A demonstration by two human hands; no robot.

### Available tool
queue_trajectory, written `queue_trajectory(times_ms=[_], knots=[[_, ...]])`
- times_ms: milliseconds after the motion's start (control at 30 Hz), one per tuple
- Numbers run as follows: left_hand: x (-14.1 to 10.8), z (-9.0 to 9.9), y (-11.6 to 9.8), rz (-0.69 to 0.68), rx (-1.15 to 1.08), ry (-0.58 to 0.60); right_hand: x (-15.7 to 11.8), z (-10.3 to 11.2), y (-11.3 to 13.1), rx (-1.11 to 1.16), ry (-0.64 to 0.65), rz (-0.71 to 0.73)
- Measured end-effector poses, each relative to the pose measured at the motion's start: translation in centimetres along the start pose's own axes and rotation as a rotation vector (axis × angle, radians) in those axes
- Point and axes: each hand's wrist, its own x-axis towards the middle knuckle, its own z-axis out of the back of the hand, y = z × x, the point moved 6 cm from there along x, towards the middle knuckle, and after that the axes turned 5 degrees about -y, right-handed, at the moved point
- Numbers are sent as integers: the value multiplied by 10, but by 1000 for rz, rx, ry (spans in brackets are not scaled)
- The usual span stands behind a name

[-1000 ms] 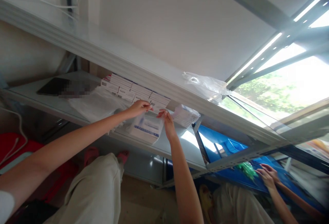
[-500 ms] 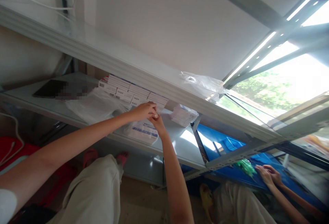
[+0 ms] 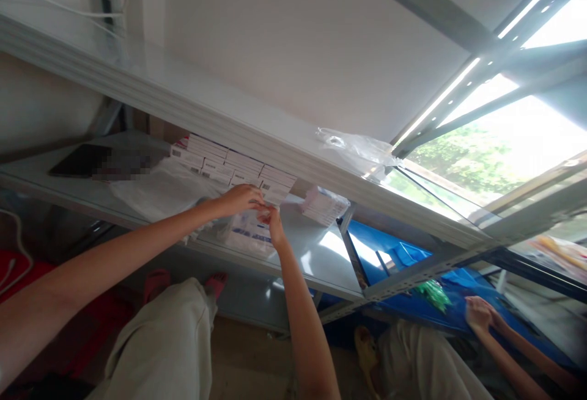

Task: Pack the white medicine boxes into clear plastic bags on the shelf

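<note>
Bag (image 3: 225, 238) with a blue-striped white box (image 3: 254, 229) inside lies on the lower shelf (image 3: 305, 232), just beneath your left hand (image 3: 247, 197) and right hand (image 3: 272, 222), both narrowly curled, close together; I cannot tell whether they pinch plastic. Stacked cartons (image 3: 236, 166) stand behind.

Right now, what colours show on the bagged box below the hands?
The bagged box is white and blue; head view.

Below R end of upper shelf (image 3: 229, 134), blue surface (image 3: 481, 281) is being part-hidden by grn bundle (image 3: 433, 296); below its L end, red item (image 3: 50, 271) is being crossed by wht cable (image 3: 30, 258).
</note>
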Motion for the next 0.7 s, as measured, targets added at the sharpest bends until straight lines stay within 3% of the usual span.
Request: queue_trajectory(times_ms=[167, 333, 500, 700], knots=[[0, 7, -28, -187, 351, -23, -4, 0, 6, 57, 60, 67], [-6, 12, -37, -302, 488, -39, -7, 6, 4, 126, 6, 52], [-21, 10, -33, -266, 533, -127, -13, 13, -11, 175, -114, -30], [-21, 3, -35, -191, 438, -115, -17, 15, -9, 182, -77, -17]])
